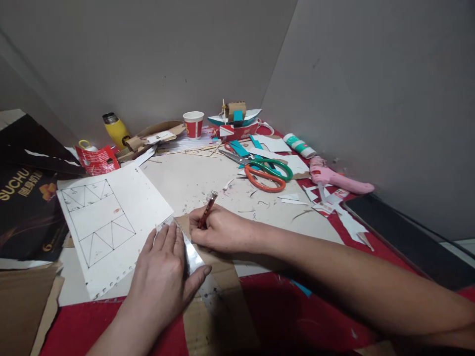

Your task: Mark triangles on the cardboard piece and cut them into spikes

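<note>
My left hand lies flat with its fingers stretched out, pressing a clear ruler down on a brown cardboard strip. Part of the ruler is hidden under the fingers. Closed around a dark red pen, my right hand rests on the cardboard just right of the ruler's upper end. The pen leans to the right, and its tip is hidden behind the fingers. Left of my hands is a white sheet with a drawn rectangle and zigzag lines.
Orange-and-green scissors lie among paper scraps. Further right are a pink glue gun and a dark flat slab. A paper cup, a model boat and a yellow bottle stand behind. A black box is left.
</note>
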Demonstrator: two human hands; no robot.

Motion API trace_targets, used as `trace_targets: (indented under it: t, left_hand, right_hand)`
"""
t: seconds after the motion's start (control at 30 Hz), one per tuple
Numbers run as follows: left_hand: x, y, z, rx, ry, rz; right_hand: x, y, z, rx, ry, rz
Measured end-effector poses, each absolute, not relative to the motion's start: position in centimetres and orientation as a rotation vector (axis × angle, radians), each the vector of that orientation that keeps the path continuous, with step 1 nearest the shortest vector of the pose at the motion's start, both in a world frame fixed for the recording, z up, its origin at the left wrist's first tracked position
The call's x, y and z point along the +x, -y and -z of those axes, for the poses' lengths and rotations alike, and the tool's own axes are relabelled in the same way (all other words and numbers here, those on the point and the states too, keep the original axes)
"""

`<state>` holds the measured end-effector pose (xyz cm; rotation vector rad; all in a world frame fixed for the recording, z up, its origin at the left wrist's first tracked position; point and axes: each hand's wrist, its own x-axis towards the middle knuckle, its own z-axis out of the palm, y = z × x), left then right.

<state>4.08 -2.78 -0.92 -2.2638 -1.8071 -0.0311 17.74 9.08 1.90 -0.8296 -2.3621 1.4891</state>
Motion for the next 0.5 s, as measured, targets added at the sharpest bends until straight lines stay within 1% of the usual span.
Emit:
trace_targets:
  t: [0.1,0.23,0.33,0.4,0.5]
  left_hand:
    - [3.8,2.7,0.8,-2.268,1.843,0.037]
    - [3.5,2.7,0.3,-2.270,1.928,0.015]
    - [3.3,2.8,0.0,-2.281,1.979,-0.023]
    - [3.0,2.8,-0.2,-2.278,2.014,-0.047]
    - [2.3,2.6,-0.7,-2.222,2.093,-0.081]
  right_hand:
    - [17.8,-9.2,-1.8,-0.868,2.199,-1.504]
    - [17.8,-9.5,-1.7,-0.872,1.876,-1.628]
    - [17.8,-9.8,-1.3,-0.821,1.799,-1.613]
    - [17.8,-10.1,-0.8,-0.772,1.829,-1.524]
    - [18.0,-10.6,-0.1,-0.742,1.979,-1.173]
